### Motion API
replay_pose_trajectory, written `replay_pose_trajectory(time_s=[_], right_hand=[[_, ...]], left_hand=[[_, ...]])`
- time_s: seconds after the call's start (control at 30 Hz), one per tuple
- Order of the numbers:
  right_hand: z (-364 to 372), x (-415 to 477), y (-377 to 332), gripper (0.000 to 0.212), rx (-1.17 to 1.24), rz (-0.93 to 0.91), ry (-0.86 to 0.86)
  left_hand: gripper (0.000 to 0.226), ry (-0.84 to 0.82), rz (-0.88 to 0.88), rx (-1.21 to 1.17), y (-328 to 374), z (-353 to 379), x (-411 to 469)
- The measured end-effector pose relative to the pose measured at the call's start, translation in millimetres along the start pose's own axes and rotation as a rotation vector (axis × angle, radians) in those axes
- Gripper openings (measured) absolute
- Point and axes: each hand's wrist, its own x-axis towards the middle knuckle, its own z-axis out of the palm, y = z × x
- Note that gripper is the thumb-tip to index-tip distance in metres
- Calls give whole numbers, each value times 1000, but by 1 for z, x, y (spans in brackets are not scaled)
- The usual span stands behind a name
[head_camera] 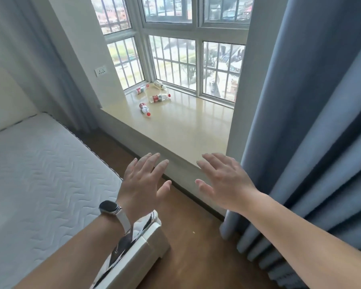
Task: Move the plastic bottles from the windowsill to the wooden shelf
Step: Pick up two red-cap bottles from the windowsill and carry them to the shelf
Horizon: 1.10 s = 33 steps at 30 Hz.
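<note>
Several clear plastic bottles lie on their sides at the far left of the beige windowsill (181,126). The nearest bottle (144,109) has a red label and red cap. Behind it lies a second bottle (160,98), and a third (141,89) rests by the left window. One unlabelled bottle (159,84) sits in the far corner. My left hand (143,182), with a watch on its wrist, and my right hand (223,182) hover with spread fingers in front of the sill's near edge, holding nothing. No wooden shelf is in view.
A bed with a white quilted mattress (42,172) fills the left, its corner close under my left forearm. Blue curtains (313,130) hang on the right beside the sill. Brown wooden floor (194,243) runs between bed and window. A wall socket (100,71) sits left of the window.
</note>
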Motion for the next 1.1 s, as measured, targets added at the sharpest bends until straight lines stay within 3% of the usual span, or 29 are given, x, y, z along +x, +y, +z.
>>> replay_pose_trajectory(time_s=[0.5,0.7,0.93,1.1], right_hand=[[-3,94,44,76,48,-138,-29],[7,154,43,58,-9,-172,-82],[8,251,32,58,-44,-184,-129],[15,317,10,61,-89,-209,-115]], left_hand=[[55,45,-70,89,-16,17,63],[56,5,-103,76,-60,50,98],[54,29,-148,32,-139,80,157],[51,142,-178,11,-195,96,188]])
